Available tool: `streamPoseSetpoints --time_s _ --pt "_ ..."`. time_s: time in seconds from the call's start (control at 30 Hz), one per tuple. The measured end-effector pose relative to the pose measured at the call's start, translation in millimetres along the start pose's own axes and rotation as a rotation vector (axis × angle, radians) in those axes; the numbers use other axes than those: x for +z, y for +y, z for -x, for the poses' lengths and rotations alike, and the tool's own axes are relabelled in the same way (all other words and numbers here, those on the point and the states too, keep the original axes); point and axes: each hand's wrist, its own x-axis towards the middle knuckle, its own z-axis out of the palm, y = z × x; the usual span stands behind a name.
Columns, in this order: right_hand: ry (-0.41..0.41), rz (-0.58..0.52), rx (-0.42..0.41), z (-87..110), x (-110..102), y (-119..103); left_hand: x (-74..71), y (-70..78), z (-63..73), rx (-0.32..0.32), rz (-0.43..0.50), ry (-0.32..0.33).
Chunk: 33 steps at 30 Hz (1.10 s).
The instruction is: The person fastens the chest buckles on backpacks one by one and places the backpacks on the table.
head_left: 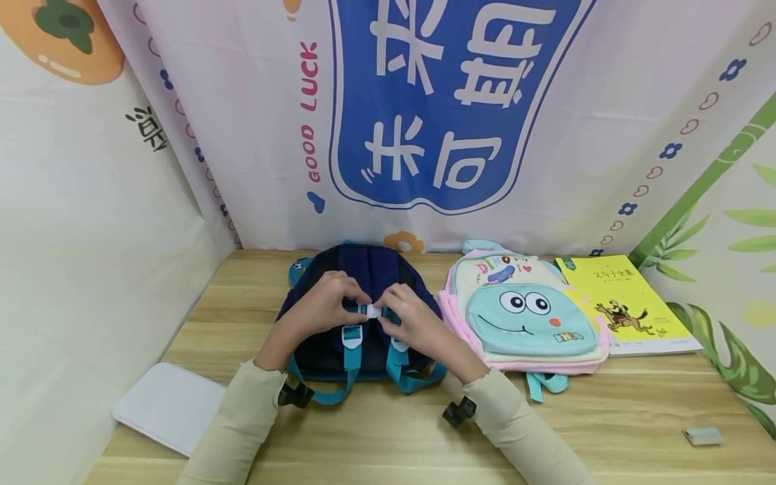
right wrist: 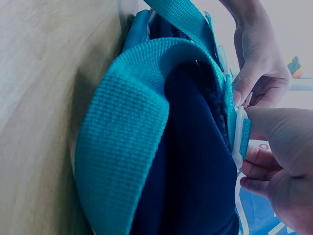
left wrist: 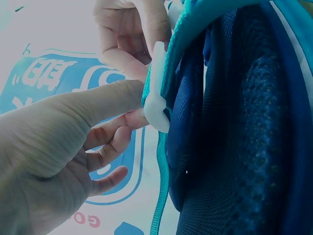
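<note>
A dark blue backpack lies on the table with its shoulder straps facing up. Between those straps, a small white plastic buckle sits on a teal chest strap. My left hand pinches the buckle's left side with thumb and fingers, and my right hand pinches its right side. The fingertips of both hands nearly meet there and partly cover it. Lower on the straps are white adjuster slides, with teal webbing looping down toward the table's front.
Right of the backpack lies a pink and mint backpack with a cartoon face, overlapping a yellow book. A white flat object is at the left front, and a small grey clip-like object at the right front. Printed cloth hangs behind.
</note>
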Motion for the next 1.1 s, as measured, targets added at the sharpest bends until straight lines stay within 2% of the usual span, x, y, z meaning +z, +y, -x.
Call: streamPoseSetpoints --time_s 0.27,0.43,0.8,1.1 --pt "0.011 0.030 -0.017 -0.6 -0.5 2.2 0.4 1.9 0.5 0.013 -0.065 0.028" --pt "0.018 0.061 -0.039 -0.9 -1.3 1.9 -0.5 2.5 0.9 0.001 -0.071 0.028" --pt "-0.004 0.162 -0.074 -1.6 1.7 1.2 4.5 -1.9 1.0 -0.031 -0.076 -0.020" --pt "-0.063 0.222 -0.045 -0.3 4.5 1.2 7.4 -4.3 0.4 -0.074 -0.087 -0.074"
